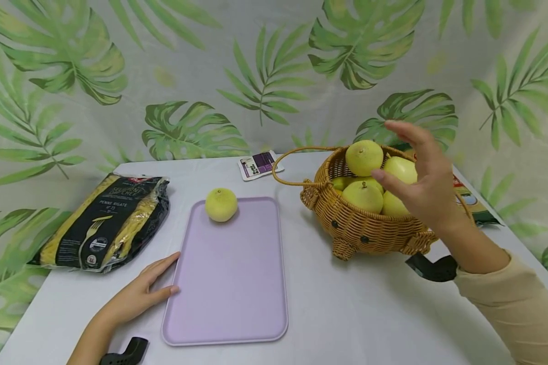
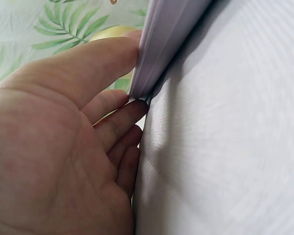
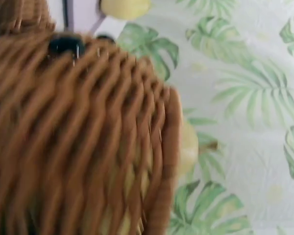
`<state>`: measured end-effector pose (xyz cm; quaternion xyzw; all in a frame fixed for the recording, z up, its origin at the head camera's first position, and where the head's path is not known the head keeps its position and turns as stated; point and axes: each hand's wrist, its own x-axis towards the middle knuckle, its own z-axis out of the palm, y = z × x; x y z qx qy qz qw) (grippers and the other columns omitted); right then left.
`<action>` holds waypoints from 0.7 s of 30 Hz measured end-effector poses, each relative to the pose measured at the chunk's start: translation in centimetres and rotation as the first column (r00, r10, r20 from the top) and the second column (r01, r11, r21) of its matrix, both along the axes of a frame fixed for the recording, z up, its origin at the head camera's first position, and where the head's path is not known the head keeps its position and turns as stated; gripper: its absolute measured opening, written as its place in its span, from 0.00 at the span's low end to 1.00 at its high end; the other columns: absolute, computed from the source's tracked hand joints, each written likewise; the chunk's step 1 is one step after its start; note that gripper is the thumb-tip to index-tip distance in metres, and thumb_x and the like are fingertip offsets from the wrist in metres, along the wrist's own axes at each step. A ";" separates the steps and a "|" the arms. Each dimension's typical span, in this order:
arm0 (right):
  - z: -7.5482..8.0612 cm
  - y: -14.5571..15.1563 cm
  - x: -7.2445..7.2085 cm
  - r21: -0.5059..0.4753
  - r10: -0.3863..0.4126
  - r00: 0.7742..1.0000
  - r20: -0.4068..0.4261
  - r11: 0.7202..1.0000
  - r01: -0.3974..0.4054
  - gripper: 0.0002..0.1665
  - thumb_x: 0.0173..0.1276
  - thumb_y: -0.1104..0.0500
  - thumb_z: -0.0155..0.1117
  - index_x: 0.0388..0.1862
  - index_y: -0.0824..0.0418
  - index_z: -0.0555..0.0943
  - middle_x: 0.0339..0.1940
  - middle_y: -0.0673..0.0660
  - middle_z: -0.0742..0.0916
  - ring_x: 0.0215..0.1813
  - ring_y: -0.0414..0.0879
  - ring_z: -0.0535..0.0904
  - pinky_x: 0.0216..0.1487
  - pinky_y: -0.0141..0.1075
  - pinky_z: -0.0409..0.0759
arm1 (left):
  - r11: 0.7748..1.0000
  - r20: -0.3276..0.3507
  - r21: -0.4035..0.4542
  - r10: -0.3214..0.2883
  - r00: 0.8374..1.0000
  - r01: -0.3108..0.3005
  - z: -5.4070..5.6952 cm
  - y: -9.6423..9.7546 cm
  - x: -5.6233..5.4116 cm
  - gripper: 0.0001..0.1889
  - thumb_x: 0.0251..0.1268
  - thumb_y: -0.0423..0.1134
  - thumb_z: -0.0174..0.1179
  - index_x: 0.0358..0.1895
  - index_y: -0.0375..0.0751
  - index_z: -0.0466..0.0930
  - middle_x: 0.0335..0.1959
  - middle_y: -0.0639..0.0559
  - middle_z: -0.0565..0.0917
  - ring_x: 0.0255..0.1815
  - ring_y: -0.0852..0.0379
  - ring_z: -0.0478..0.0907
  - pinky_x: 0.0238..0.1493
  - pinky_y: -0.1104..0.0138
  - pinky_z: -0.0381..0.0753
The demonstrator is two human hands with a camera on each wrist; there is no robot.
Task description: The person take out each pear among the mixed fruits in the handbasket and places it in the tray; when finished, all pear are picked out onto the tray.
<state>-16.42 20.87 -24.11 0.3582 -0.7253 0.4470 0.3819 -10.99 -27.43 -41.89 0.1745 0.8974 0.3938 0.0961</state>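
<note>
A lilac tray (image 1: 228, 279) lies on the table with one round yellow pear (image 1: 221, 205) at its far left corner. My left hand (image 1: 134, 296) rests at the tray's left edge, thumb and fingertips touching the rim, as the left wrist view also shows close up. Over the right side of a wicker basket (image 1: 370, 230) is my right hand (image 1: 431, 185), its thumb and fingers spread apart with nothing between them. Several more pears (image 1: 363, 196) fill the basket, one pear (image 1: 364, 157) sitting on top. The right wrist view is mostly the blurred basket wall (image 3: 88, 137).
A black bag of penne pasta (image 1: 105, 223) lies left of the tray. Behind the tray is a small white and purple packet (image 1: 258, 165). The basket's handle (image 1: 278, 167) sticks out to the left. Another colourful package (image 1: 477, 200) lies partly hidden behind the basket and right arm.
</note>
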 end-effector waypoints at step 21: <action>1.7 5.9 -5.0 0.415 -0.347 0.892 0.289 0.885 0.210 0.43 0.52 0.61 0.71 0.66 0.51 0.63 0.63 0.53 0.69 0.62 0.54 0.62 0.60 0.51 0.58 | 1.000 0.001 0.007 0.006 1.000 -0.006 -0.1 -0.1 0.0 0.37 0.58 0.47 0.59 0.70 0.50 0.53 0.66 0.40 0.56 0.65 0.38 0.48 0.56 0.37 0.49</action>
